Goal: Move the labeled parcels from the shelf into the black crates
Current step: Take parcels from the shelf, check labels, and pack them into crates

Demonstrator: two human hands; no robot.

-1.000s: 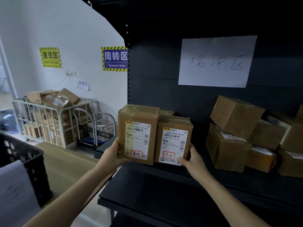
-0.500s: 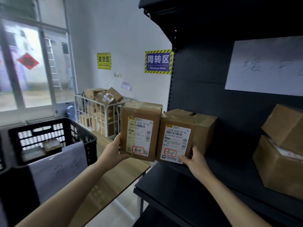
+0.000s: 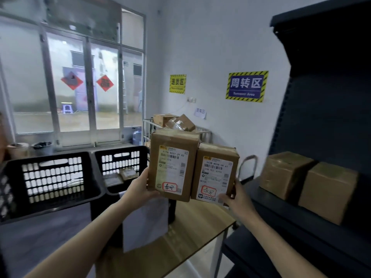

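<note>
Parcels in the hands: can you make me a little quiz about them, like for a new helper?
1. True or false: the left hand grips the taller parcel and the right hand grips the shorter parcel.
2. Where are the black crates? A: left of the parcels. B: right of the parcels.
3. Fill in: the handwriting on each label is ringed in ____.
Key: 1 true; 2 A; 3 red.
</note>
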